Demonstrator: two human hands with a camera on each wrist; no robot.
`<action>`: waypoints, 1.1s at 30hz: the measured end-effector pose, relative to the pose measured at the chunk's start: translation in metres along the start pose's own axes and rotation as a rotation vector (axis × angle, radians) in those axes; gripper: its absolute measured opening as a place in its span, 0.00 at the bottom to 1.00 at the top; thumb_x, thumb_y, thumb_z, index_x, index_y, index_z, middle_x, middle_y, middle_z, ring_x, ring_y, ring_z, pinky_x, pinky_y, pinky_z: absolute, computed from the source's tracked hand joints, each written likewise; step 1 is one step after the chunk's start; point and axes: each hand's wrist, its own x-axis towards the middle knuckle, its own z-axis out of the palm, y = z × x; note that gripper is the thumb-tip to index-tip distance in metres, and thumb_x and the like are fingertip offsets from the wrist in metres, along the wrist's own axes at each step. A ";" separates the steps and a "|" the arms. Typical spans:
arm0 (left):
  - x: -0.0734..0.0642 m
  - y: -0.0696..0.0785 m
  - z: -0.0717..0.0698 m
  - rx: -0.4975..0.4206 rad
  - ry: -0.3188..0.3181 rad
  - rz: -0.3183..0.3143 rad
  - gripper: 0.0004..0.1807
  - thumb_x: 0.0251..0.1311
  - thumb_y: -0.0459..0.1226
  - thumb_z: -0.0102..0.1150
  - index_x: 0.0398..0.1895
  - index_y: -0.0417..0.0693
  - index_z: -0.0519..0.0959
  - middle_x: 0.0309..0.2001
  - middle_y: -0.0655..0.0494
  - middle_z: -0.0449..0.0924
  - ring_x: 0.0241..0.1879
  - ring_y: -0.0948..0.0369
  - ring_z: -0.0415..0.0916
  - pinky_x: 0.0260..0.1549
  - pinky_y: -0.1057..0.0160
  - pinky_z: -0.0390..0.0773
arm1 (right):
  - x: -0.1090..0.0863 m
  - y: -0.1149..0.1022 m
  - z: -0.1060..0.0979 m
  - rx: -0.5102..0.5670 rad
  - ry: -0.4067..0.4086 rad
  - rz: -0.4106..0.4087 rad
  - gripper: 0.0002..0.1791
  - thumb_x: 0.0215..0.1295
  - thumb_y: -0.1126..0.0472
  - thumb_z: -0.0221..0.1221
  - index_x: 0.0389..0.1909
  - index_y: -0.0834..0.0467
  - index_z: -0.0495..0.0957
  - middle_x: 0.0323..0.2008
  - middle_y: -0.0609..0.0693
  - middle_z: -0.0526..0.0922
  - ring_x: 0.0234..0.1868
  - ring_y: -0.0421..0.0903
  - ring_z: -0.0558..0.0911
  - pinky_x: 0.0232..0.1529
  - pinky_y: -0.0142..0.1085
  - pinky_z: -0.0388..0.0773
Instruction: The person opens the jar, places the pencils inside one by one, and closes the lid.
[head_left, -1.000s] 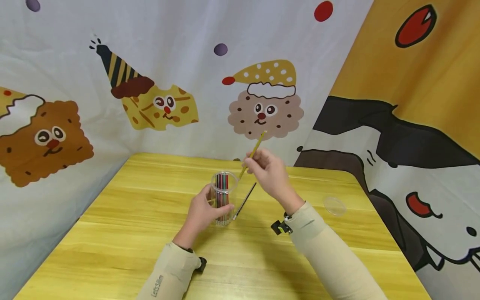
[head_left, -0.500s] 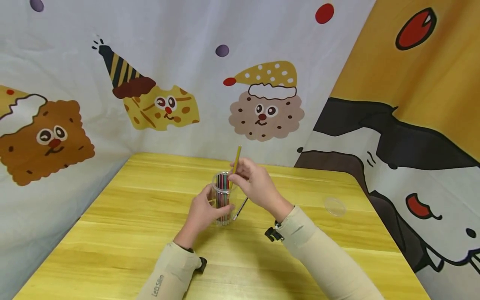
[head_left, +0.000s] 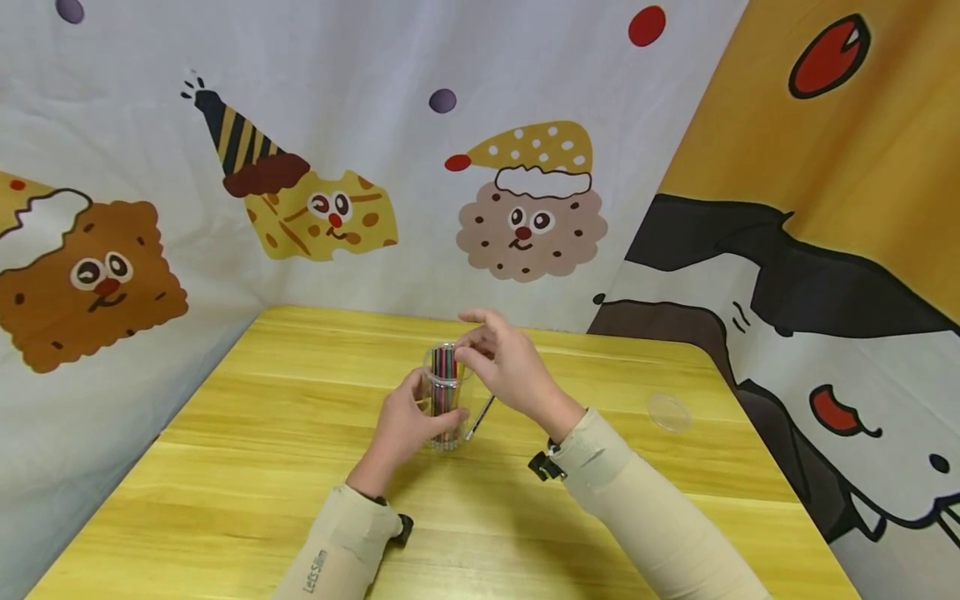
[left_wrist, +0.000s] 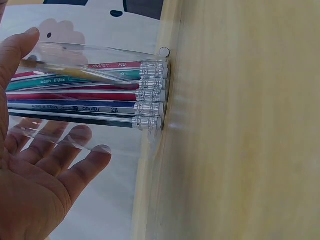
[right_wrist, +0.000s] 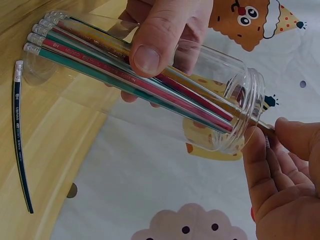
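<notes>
My left hand [head_left: 401,425] grips a clear plastic jar [right_wrist: 257,95] that stands upright on the table, thumb on the near side. Several pencils [right_wrist: 95,65] stand inside with their eraser ends at the bottom; they are red, green, blue and dark. At the jar's mouth, my right hand [head_left: 506,362] pinches the upper end of a yellow pencil [head_left: 461,368] between thumb and finger. Most of that pencil is inside the jar. In the left wrist view, the left fingers [left_wrist: 82,170] curve around the jar's far side.
A dark pencil [right_wrist: 21,135] with a white eraser lies on the table [head_left: 247,467], just right of the jar. Farther right lies a round clear lid [head_left: 669,412]. Behind the table hangs a white curtain [head_left: 330,83] printed with cartoon figures.
My right hand has moved left and brought the yellow pencil over the jar, then down into it. The left hand keeps its grip and has not moved.
</notes>
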 end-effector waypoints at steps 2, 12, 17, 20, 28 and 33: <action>0.000 0.000 0.000 -0.004 0.000 -0.001 0.38 0.41 0.57 0.78 0.57 0.64 0.72 0.49 0.61 0.81 0.54 0.59 0.79 0.57 0.50 0.80 | 0.000 0.000 0.000 -0.005 0.000 -0.002 0.25 0.71 0.59 0.59 0.66 0.52 0.66 0.43 0.47 0.87 0.45 0.37 0.86 0.47 0.34 0.84; -0.001 -0.001 0.000 -0.009 -0.001 0.000 0.38 0.43 0.56 0.77 0.58 0.65 0.71 0.50 0.62 0.80 0.53 0.59 0.79 0.57 0.50 0.79 | 0.003 0.001 0.004 -0.094 0.037 -0.054 0.14 0.68 0.62 0.62 0.54 0.54 0.78 0.40 0.46 0.87 0.39 0.38 0.85 0.40 0.29 0.83; -0.001 -0.001 0.000 -0.008 0.001 0.005 0.37 0.42 0.57 0.77 0.57 0.65 0.71 0.49 0.62 0.80 0.53 0.59 0.79 0.57 0.50 0.80 | 0.005 0.003 0.009 -0.128 0.101 -0.097 0.10 0.65 0.61 0.64 0.47 0.54 0.82 0.37 0.45 0.87 0.35 0.36 0.84 0.36 0.27 0.82; -0.001 -0.001 0.000 -0.005 0.005 0.007 0.37 0.42 0.56 0.78 0.57 0.65 0.71 0.49 0.62 0.80 0.52 0.59 0.79 0.56 0.50 0.80 | 0.006 0.004 0.011 -0.173 0.143 -0.121 0.09 0.63 0.59 0.66 0.43 0.53 0.83 0.37 0.44 0.88 0.37 0.36 0.84 0.40 0.30 0.83; -0.001 -0.001 0.000 -0.002 0.002 -0.003 0.38 0.42 0.56 0.78 0.58 0.65 0.71 0.48 0.62 0.80 0.51 0.60 0.79 0.55 0.51 0.80 | 0.018 0.009 0.016 -0.215 0.174 -0.025 0.05 0.63 0.57 0.66 0.39 0.50 0.84 0.37 0.42 0.87 0.39 0.38 0.84 0.43 0.34 0.83; -0.001 -0.001 0.000 -0.003 0.001 -0.009 0.40 0.41 0.58 0.77 0.59 0.65 0.70 0.49 0.62 0.80 0.51 0.59 0.79 0.55 0.52 0.81 | 0.023 0.013 0.019 -0.166 0.174 0.007 0.05 0.61 0.57 0.68 0.38 0.49 0.85 0.36 0.41 0.88 0.34 0.38 0.84 0.34 0.29 0.81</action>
